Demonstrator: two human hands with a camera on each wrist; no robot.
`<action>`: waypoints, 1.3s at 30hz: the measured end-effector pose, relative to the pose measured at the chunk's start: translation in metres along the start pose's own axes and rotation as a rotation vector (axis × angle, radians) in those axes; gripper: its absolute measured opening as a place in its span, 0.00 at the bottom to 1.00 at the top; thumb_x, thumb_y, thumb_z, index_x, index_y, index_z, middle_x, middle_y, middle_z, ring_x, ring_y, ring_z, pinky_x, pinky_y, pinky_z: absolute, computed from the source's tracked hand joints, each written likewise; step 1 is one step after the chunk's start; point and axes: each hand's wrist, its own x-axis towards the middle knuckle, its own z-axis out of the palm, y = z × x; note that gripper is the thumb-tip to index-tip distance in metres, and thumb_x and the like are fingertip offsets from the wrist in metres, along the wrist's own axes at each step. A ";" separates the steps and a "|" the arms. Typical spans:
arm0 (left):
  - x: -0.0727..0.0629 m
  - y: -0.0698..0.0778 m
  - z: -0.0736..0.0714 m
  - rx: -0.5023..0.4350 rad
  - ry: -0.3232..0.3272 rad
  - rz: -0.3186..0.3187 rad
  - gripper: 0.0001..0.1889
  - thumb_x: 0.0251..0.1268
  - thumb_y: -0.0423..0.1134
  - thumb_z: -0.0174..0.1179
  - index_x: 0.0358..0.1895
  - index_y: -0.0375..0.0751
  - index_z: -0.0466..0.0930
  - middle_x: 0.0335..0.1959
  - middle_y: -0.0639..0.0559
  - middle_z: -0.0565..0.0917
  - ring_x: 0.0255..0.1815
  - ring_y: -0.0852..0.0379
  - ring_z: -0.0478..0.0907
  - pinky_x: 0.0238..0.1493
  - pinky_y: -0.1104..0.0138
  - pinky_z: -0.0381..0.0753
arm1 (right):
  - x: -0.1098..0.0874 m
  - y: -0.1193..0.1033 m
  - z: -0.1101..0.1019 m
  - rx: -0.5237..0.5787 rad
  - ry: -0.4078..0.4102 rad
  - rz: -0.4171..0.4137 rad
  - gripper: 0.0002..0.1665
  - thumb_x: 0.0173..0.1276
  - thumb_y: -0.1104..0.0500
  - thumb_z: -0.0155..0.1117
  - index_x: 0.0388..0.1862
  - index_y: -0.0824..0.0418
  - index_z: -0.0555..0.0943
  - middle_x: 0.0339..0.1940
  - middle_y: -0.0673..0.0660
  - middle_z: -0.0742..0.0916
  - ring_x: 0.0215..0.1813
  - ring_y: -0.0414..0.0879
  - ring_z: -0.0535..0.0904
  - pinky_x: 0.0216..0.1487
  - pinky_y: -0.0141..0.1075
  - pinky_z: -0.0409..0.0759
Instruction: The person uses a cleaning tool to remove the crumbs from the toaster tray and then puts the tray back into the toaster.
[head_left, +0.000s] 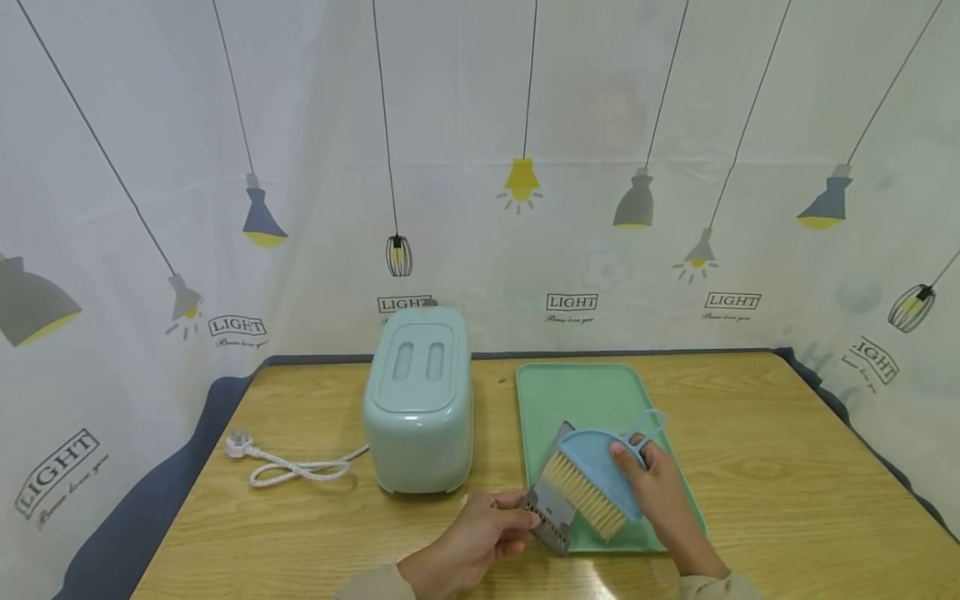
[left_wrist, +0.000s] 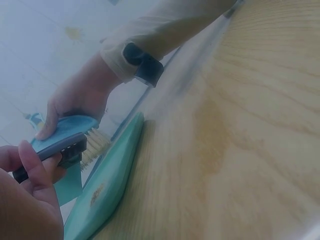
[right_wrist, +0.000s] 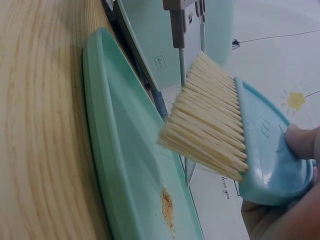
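Over the near part of a green tray [head_left: 577, 392], my right hand [head_left: 663, 492] holds a small blue brush [head_left: 600, 462] with pale bristles. Its thumb lies on the blue body. My left hand [head_left: 472, 533] pinches a thin grey metal crumb tray [head_left: 553, 506] by its slotted dark end and holds it tilted. The bristles lie across the crumb tray's face in the head view; whether they touch it I cannot tell. A small patch of brown crumbs [right_wrist: 167, 207] lies on the green tray. The brush hides part of the crumb tray.
A pale blue-green toaster [head_left: 420, 442] stands left of the green tray, its top lid on. Its white cord [head_left: 300, 472] lies looped on the wooden table [head_left: 795, 467], ending in a plug [head_left: 238, 445]. A lamp-printed curtain [head_left: 480, 108] surrounds the table's back and sides.
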 end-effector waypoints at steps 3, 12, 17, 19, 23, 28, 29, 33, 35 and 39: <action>0.000 0.002 0.000 0.012 -0.001 0.001 0.23 0.61 0.30 0.61 0.62 0.32 0.74 0.44 0.48 0.87 0.24 0.68 0.74 0.22 0.83 0.74 | 0.003 -0.001 -0.003 -0.008 0.007 0.002 0.18 0.74 0.54 0.56 0.27 0.63 0.65 0.20 0.48 0.67 0.22 0.37 0.66 0.23 0.29 0.69; -0.001 0.006 0.001 0.011 -0.015 -0.003 0.24 0.60 0.28 0.60 0.61 0.29 0.74 0.40 0.49 0.87 0.21 0.69 0.73 0.21 0.84 0.74 | 0.003 0.000 -0.007 -0.023 0.051 0.012 0.17 0.73 0.54 0.57 0.34 0.68 0.72 0.23 0.49 0.74 0.25 0.37 0.71 0.26 0.29 0.74; 0.000 0.005 0.001 0.006 -0.018 -0.003 0.24 0.59 0.28 0.60 0.61 0.28 0.74 0.38 0.50 0.87 0.21 0.70 0.73 0.21 0.84 0.74 | 0.004 0.001 -0.007 -0.007 0.107 0.004 0.15 0.72 0.56 0.58 0.36 0.69 0.74 0.23 0.48 0.76 0.25 0.35 0.72 0.27 0.29 0.75; 0.000 0.005 0.001 0.005 -0.020 -0.002 0.24 0.59 0.28 0.60 0.61 0.28 0.74 0.37 0.50 0.87 0.21 0.70 0.74 0.21 0.84 0.74 | 0.005 0.001 -0.007 -0.005 0.123 0.005 0.15 0.72 0.56 0.58 0.36 0.70 0.74 0.23 0.47 0.76 0.25 0.35 0.71 0.27 0.28 0.74; -0.001 0.005 0.001 0.014 -0.011 0.000 0.23 0.59 0.28 0.60 0.60 0.28 0.75 0.39 0.49 0.87 0.22 0.70 0.75 0.21 0.84 0.74 | 0.009 0.003 -0.006 -0.020 0.153 -0.011 0.14 0.71 0.57 0.59 0.36 0.70 0.76 0.22 0.47 0.77 0.24 0.34 0.71 0.26 0.28 0.72; -0.003 0.003 -0.001 0.025 -0.001 -0.004 0.23 0.59 0.28 0.60 0.60 0.29 0.76 0.41 0.47 0.88 0.21 0.70 0.73 0.21 0.84 0.73 | 0.013 0.010 -0.003 -0.057 0.189 -0.075 0.13 0.70 0.58 0.61 0.34 0.70 0.77 0.20 0.47 0.76 0.22 0.34 0.69 0.25 0.28 0.70; -0.004 0.003 -0.001 0.026 -0.005 -0.008 0.22 0.60 0.29 0.60 0.60 0.30 0.76 0.42 0.46 0.88 0.20 0.71 0.73 0.21 0.84 0.73 | 0.014 0.011 -0.003 -0.064 0.194 -0.080 0.13 0.70 0.58 0.61 0.34 0.70 0.77 0.20 0.48 0.76 0.22 0.34 0.68 0.25 0.28 0.70; -0.004 0.002 -0.002 0.027 -0.019 -0.015 0.21 0.60 0.29 0.60 0.59 0.30 0.77 0.46 0.44 0.87 0.19 0.72 0.73 0.22 0.83 0.73 | 0.015 0.013 -0.003 -0.084 0.219 -0.074 0.14 0.69 0.57 0.62 0.34 0.69 0.77 0.20 0.49 0.76 0.23 0.34 0.68 0.26 0.28 0.70; -0.004 0.001 -0.002 0.028 -0.022 -0.015 0.21 0.59 0.28 0.60 0.58 0.30 0.77 0.46 0.44 0.87 0.19 0.72 0.73 0.22 0.83 0.73 | 0.015 0.014 -0.004 -0.089 0.236 -0.074 0.14 0.69 0.57 0.62 0.33 0.69 0.76 0.20 0.49 0.75 0.23 0.34 0.67 0.26 0.28 0.69; -0.004 0.000 -0.002 0.045 -0.029 -0.015 0.21 0.59 0.28 0.60 0.57 0.30 0.78 0.45 0.44 0.87 0.21 0.72 0.74 0.23 0.82 0.73 | 0.017 0.015 -0.005 -0.084 0.264 -0.085 0.13 0.68 0.58 0.63 0.32 0.69 0.77 0.19 0.47 0.75 0.22 0.34 0.67 0.25 0.28 0.69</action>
